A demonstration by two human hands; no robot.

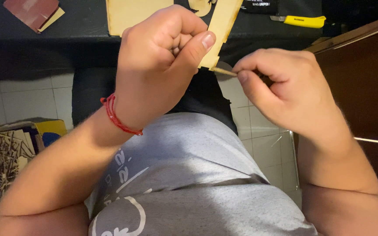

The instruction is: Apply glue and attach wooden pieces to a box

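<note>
Two bare hands meet just below the edge of a black worktable (31, 48), and we look down on them over a grey printed shirt (189, 175). On the table lie a pale flat wooden sheet (136, 15), a reddish-brown pad of sandpaper (33, 12) at far left and a yellow utility knife (305, 20) at far right; a box of small wooden offcuts (1, 155) sits on the tiled floor to our left.

Our left hand (162, 65), a red cord bracelet (117, 116) at the wrist, is curled into a fist, thumb pressed against the face of a narrow light wooden strip (222, 26). That strip's long axis runs steeply up and away from us, tilted slightly right, its notched lower end showing just beside the thumb tip.

Our right hand (289, 87) has thumb and forefinger pinched together on a thin wooden stick (224, 71), which lies nearly level and points leftward. Its tip touches, or nearly touches, the strip's bottom corner; we cannot tell which. The right hand's fingers stand closest to that corner, directly to its right.
</note>
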